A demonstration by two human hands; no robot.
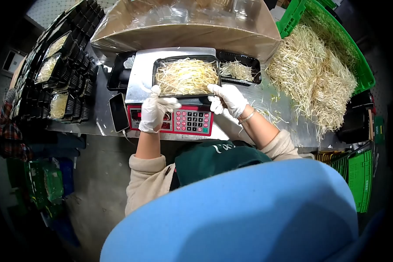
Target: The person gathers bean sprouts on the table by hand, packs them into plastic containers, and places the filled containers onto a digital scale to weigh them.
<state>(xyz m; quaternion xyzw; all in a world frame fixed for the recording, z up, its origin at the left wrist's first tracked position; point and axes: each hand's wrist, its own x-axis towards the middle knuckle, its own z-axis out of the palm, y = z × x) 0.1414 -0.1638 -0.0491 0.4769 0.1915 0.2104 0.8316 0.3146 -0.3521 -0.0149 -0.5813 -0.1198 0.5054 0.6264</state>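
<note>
A black plastic tray of bean sprouts (187, 77) sits over the steel plate of a red-fronted weighing scale (192, 121). My left hand (155, 110), in a white glove, is at the tray's near left corner, thumb and fingers closed about its edge. At the near right corner, my gloved right hand (229, 99) pinches the rim, its other fingers curled below. Just right of the scale is another black tray (256, 78) with a smaller lot of sprouts. A phone (118, 112) lies by the scale's left side, near my left hand.
A large carton (185, 40) holding clear plastic lids stands behind the scale. Loose bean sprouts (308, 74) spill from a green crate (358, 56) on the right. Stacked black trays (74, 65) line the left. Another person's plaid sleeve (8, 131) shows at far left.
</note>
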